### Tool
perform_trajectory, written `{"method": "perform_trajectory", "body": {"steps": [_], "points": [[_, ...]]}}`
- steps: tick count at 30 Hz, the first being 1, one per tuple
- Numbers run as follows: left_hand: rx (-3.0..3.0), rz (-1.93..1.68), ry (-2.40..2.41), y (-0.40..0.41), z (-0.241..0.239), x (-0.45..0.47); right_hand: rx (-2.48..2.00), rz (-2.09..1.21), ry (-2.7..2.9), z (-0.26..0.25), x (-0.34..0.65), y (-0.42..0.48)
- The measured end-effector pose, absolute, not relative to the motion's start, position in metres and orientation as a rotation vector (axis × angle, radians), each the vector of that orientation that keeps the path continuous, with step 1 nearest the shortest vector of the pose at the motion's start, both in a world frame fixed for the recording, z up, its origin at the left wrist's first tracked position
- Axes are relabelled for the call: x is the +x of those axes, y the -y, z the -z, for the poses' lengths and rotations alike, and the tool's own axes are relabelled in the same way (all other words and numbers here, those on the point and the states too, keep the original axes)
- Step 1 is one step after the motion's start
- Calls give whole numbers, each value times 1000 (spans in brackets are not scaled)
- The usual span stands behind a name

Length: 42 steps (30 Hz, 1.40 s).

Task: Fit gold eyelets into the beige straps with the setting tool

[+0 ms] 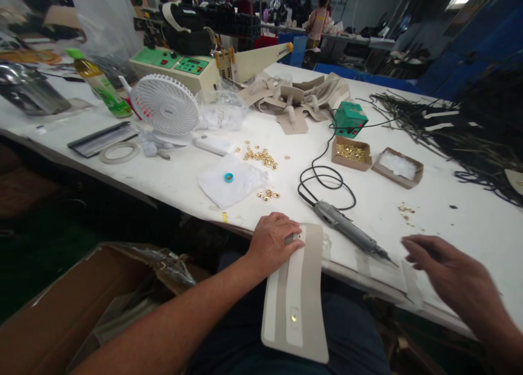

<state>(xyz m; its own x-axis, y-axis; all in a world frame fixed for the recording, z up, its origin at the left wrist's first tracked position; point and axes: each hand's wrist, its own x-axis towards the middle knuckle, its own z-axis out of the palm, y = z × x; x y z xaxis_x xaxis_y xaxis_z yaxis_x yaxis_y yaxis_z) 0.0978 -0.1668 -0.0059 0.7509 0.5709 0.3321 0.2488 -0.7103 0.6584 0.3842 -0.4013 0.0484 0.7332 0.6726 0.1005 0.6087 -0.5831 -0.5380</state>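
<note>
My left hand (274,243) grips the upper end of a beige and cream flat panel (312,293), which hangs over the table edge above my lap. A small gold piece (294,318) sits near the panel's lower end. Over the table at the right is my right hand (443,266), slightly blurred, its fingers curled together; whether something tiny is between them I cannot make out. A grey electric screwdriver (347,228) lies between the hands, its tip toward the right hand. Small gold bits (406,211) are scattered beyond that hand.
Gold hardware (261,157) lies in loose piles near a blue-green ring (229,177). Behind are two small cardboard boxes, one with gold parts (351,152), a green power unit (350,119), a white fan (165,105) and beige pieces (294,121). An open carton (81,288) stands lower left.
</note>
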Motion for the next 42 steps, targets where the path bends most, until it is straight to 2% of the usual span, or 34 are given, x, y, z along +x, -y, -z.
{"method": "perform_trajectory", "body": {"steps": [3, 7, 12, 30, 42], "points": [[2362, -702, -606, 166, 6, 98, -2093, -483, 1140, -51, 311, 352], [2353, -702, -608, 166, 8, 97, -1910, -615, 1353, -32, 266, 301], [2346, -719, -590, 165, 10, 96, -1913, -660, 1416, -18, 264, 280], [2351, -741, -552, 165, 14, 94, -2008, -728, 1420, -29, 256, 270], [2358, -731, -534, 164, 13, 93, -2154, -881, 1161, -32, 260, 262]]}}
